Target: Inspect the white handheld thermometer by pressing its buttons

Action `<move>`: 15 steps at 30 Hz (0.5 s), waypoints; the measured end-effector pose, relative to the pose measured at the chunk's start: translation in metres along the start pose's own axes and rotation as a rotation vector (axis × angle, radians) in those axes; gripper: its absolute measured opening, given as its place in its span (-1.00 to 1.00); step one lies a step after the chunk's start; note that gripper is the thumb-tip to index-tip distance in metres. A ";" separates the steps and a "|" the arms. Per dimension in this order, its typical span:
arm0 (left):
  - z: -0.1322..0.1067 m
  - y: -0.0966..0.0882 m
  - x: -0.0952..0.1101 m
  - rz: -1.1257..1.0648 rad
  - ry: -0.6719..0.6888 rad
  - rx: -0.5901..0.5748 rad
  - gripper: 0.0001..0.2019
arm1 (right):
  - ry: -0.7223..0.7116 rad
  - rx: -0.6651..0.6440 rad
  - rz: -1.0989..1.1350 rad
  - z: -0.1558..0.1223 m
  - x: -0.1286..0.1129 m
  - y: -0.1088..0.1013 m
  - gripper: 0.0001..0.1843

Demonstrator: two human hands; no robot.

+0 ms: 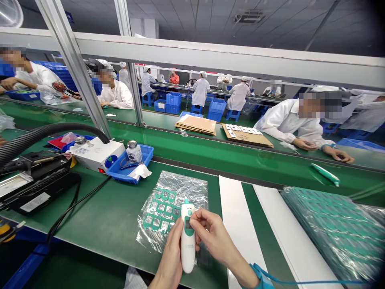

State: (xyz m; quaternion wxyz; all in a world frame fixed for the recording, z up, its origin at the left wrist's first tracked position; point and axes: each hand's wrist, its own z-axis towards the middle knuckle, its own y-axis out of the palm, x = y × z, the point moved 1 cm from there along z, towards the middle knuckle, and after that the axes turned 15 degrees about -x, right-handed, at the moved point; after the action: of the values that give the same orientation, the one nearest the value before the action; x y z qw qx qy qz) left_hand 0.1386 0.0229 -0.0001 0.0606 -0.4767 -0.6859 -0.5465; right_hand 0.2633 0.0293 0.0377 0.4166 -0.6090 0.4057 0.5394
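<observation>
Gripping a white, elongated handheld device with a green-framed dark screen and green tip: left hand, fingers wrapped along its left side. Device at the near middle, over the bench, tip pointing far. Right hand at the screen's right edge, thumb and forefinger drawn close together; cannot tell whether anything is pinched between them. Turquoise strap on the right wrist, cord running right.

Just beyond the device, a crinkled clear plastic sheet with rows of small green frame-shaped pieces. Right of it, two long white strips, the nearer-left one and the other; farther right, a stack of green pieces under clear plastic.

Left: white box with a red switch, black corrugated hose at its far side; beside it, a blue plastic tray holding a metal-capped bottle.

Far right, a second white-and-green device on the green belt. Beyond the belt, a white-sleeved co-worker.
</observation>
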 end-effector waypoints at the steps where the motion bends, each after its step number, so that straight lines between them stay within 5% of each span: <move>1: 0.000 0.000 0.000 -0.006 -0.004 0.020 -0.55 | -0.003 0.000 -0.009 0.000 0.000 0.000 -0.72; 11: -0.008 0.008 0.006 0.048 -0.022 0.117 -0.53 | -0.022 0.039 -0.200 -0.004 0.003 0.005 -0.79; 15: -0.007 0.007 0.003 0.107 -0.001 -0.006 -0.47 | -0.010 0.060 -0.222 -0.003 0.003 0.001 -0.81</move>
State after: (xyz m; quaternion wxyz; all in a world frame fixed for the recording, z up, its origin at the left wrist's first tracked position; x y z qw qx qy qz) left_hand 0.1394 0.0187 0.0089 0.0878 -0.5132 -0.6578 -0.5443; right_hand 0.2634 0.0257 0.0354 0.4938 -0.6347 0.3497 0.4805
